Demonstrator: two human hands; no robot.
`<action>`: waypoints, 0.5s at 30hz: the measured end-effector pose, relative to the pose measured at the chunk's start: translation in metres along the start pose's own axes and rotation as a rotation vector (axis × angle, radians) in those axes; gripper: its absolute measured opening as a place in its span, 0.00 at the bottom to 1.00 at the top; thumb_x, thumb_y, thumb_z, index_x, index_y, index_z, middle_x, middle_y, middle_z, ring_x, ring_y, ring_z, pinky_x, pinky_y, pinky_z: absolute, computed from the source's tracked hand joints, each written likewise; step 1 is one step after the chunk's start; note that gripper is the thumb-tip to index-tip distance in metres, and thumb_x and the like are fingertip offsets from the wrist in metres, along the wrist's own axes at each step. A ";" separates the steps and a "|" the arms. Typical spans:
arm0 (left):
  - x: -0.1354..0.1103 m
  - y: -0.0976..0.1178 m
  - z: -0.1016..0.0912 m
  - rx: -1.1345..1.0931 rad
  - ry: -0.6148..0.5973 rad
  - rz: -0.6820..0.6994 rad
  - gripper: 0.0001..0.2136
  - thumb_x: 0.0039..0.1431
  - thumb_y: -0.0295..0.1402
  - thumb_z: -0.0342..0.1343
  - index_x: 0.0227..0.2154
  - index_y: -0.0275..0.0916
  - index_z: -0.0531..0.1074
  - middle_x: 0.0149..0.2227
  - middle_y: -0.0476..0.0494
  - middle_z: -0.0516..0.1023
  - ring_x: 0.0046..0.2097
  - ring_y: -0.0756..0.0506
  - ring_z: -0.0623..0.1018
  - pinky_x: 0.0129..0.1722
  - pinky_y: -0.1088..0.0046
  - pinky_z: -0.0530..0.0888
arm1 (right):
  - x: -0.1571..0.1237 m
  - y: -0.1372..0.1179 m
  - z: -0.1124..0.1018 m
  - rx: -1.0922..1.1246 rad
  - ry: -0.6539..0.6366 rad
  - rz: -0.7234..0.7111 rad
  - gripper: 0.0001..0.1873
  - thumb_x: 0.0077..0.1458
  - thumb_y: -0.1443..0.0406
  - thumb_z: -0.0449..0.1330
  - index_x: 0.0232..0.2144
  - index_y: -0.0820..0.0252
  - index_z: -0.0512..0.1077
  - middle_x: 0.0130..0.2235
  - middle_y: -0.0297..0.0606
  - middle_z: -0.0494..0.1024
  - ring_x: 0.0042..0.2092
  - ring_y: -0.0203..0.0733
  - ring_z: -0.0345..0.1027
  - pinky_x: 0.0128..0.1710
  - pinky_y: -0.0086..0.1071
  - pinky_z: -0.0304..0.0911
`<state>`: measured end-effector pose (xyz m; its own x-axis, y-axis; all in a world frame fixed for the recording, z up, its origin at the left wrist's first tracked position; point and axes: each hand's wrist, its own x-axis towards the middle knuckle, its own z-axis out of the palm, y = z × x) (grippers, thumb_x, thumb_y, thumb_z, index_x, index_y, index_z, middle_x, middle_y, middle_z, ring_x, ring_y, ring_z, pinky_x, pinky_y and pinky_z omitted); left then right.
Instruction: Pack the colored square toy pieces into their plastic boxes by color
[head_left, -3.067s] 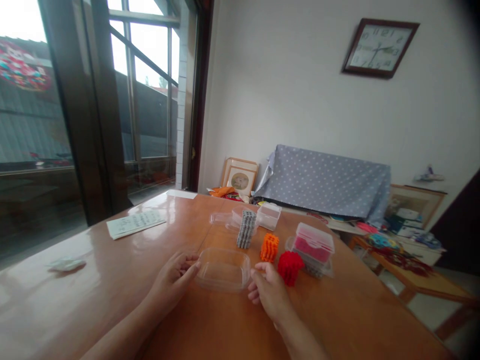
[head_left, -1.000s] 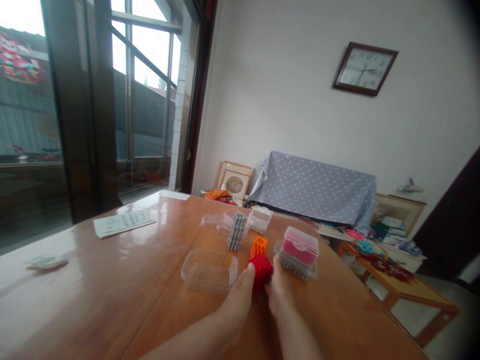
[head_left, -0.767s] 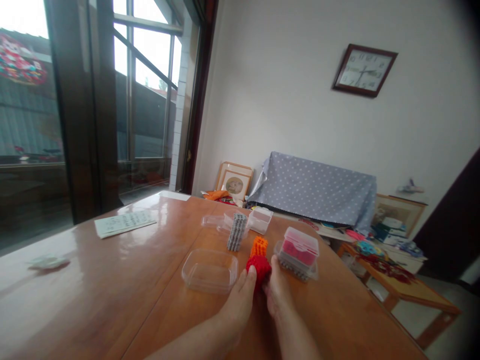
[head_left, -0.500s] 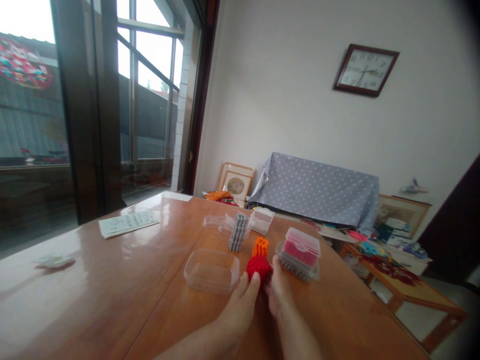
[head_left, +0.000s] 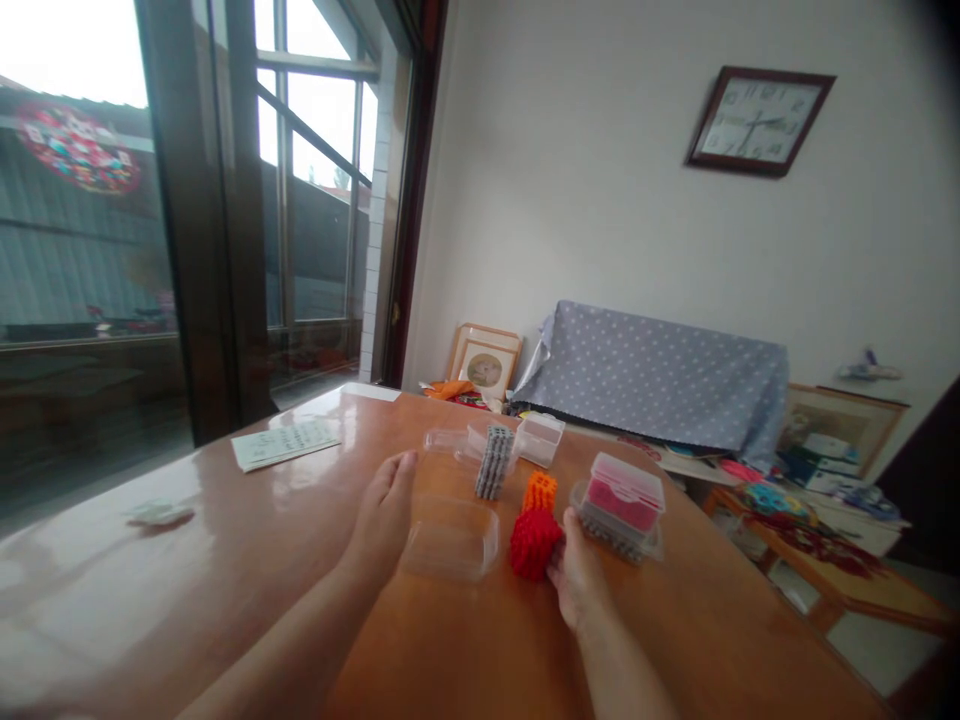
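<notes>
A red block cluster (head_left: 533, 544) sits on the wooden table (head_left: 225, 560). My right hand (head_left: 576, 576) rests beside it, its fingertips touching the cluster's right side; its fingers are curled. My left hand (head_left: 385, 518) lies flat with fingers stretched out, at the left end of an empty clear plastic tray (head_left: 450, 538). An orange block cluster (head_left: 539, 491) stands just behind the red one, and a grey block stack (head_left: 494, 462) stands further back.
A lidded clear box of pink pieces (head_left: 625, 497) sits on another clear box right of the red cluster. Small clear boxes (head_left: 538, 439) stand at the far edge. A printed sheet (head_left: 285, 443) and a crumpled wrapper (head_left: 157, 514) lie at the left.
My left hand has left the red cluster and moved left to the clear tray's left end. My right hand stays at the red cluster. The camera has shifted a little.
</notes>
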<state>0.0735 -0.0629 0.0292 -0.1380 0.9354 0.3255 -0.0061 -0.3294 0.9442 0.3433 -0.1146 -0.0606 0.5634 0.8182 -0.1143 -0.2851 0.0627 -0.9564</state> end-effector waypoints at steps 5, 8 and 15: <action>0.038 -0.038 -0.007 0.078 0.066 -0.065 0.27 0.64 0.56 0.48 0.47 0.37 0.75 0.48 0.38 0.80 0.52 0.36 0.77 0.52 0.59 0.72 | -0.007 -0.005 0.005 0.065 -0.015 0.138 0.33 0.53 0.36 0.58 0.47 0.51 0.75 0.51 0.42 0.82 0.55 0.54 0.75 0.49 0.45 0.71; 0.042 -0.054 -0.007 0.071 0.074 -0.113 0.29 0.63 0.59 0.47 0.46 0.36 0.75 0.48 0.35 0.80 0.53 0.35 0.77 0.52 0.57 0.73 | -0.010 -0.005 0.007 0.065 -0.066 0.100 0.33 0.55 0.36 0.56 0.49 0.51 0.75 0.51 0.43 0.82 0.54 0.54 0.76 0.49 0.47 0.72; 0.038 -0.064 -0.010 0.011 -0.069 -0.213 0.35 0.56 0.66 0.50 0.42 0.35 0.76 0.47 0.34 0.82 0.51 0.36 0.79 0.52 0.58 0.75 | -0.014 -0.017 0.004 0.041 -0.020 0.069 0.31 0.55 0.38 0.59 0.46 0.55 0.77 0.52 0.45 0.81 0.55 0.53 0.75 0.54 0.44 0.70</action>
<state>0.0591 -0.0072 -0.0189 -0.0667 0.9905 0.1206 -0.0167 -0.1219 0.9924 0.3367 -0.1245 -0.0418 0.5261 0.8324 -0.1738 -0.3542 0.0287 -0.9347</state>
